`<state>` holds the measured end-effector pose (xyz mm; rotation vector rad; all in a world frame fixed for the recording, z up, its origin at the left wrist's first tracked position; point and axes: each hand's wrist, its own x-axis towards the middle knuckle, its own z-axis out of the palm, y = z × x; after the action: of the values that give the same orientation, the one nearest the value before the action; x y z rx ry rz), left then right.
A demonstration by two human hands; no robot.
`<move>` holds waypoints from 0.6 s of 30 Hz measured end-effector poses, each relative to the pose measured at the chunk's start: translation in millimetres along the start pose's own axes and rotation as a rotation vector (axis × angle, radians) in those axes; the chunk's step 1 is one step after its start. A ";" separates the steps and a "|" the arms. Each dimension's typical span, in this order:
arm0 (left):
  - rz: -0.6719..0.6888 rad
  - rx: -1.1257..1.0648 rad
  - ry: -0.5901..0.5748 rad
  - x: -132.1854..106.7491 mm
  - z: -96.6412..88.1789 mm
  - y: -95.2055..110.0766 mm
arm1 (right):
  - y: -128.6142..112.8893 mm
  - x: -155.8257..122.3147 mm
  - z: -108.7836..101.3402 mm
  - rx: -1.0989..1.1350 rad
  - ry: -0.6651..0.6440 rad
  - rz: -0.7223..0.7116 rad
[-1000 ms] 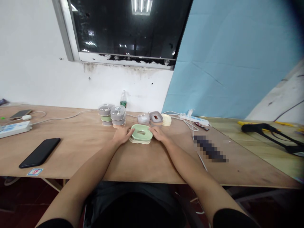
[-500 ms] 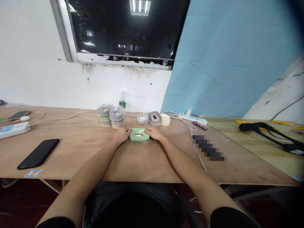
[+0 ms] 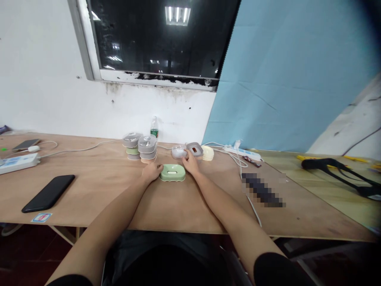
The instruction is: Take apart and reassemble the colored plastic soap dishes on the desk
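Note:
A green soap dish (image 3: pixel 172 173) with an oval slot in its inner tray rests on the wooden table in front of me. My left hand (image 3: pixel 152 171) grips its left end, with fingers closed on the rim. Beyond the dish lies a clear plastic lid (image 3: pixel 177 151). My right hand (image 3: pixel 190 162) reaches past the dish, thumb and fingers closed at the lid's near right edge. Just right of that hand are stacked grey soap dish parts (image 3: pixel 195 148) and cream-coloured parts (image 3: pixel 207 153).
Stacked lidded soap boxes (image 3: pixel 147 147) stand at the back left, near a water bottle (image 3: pixel 154 128). A black phone (image 3: pixel 49 193) lies at the left. Power strips (image 3: pixel 244 152) with white cables run along the back right. A black strap-like frame (image 3: pixel 336 172) sits far right.
My right hand has left the green soap dish's right end and moved forward to the clear lid. The left hand still holds the dish, whose inner tray now looks lower in its base.

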<state>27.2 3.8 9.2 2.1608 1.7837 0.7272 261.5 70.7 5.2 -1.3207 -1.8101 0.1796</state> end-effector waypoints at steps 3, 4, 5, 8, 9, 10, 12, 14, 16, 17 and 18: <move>0.064 -0.029 -0.025 -1.2 -1.6 -2.0 | 1.6 6.1 4.4 -0.148 -0.072 -0.035; 0.089 -0.040 -0.032 -1.1 -1.7 -2.8 | 2.5 7.0 5.5 -0.190 -0.101 -0.046; 0.111 -0.050 -0.037 -0.7 -1.5 -3.7 | 3.6 7.4 6.3 -0.223 -0.123 -0.056; 0.147 -0.067 -0.045 1.5 0.2 -6.9 | 8.5 5.7 7.4 -0.241 -0.126 -0.067; 0.144 -0.068 -0.049 2.3 0.7 -8.0 | 10.5 4.4 7.4 -0.221 -0.111 -0.068; 0.137 -0.069 -0.054 3.0 1.0 -8.9 | 12.6 3.0 7.2 -0.192 -0.092 -0.067; 0.148 -0.076 -0.064 3.5 1.0 -10.2 | 16.3 0.3 6.2 -0.124 -0.049 -0.052; 0.177 -0.076 -0.073 3.0 0.3 -10.6 | 17.6 -1.8 4.1 -0.060 0.006 -0.018; 0.197 -0.072 -0.071 1.4 -0.8 -10.0 | 15.2 -3.2 0.6 0.001 0.062 0.016; 0.189 -0.071 -0.059 0.3 -1.3 -9.4 | 12.4 -4.0 -1.5 0.033 0.087 0.023; 0.169 -0.073 -0.035 -1.0 -1.9 -8.5 | 8.6 -5.4 -3.9 0.067 0.107 0.020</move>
<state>19.0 4.5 6.4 2.2808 1.5468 0.7747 270.7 68.5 -0.2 -1.2783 -1.6872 0.1752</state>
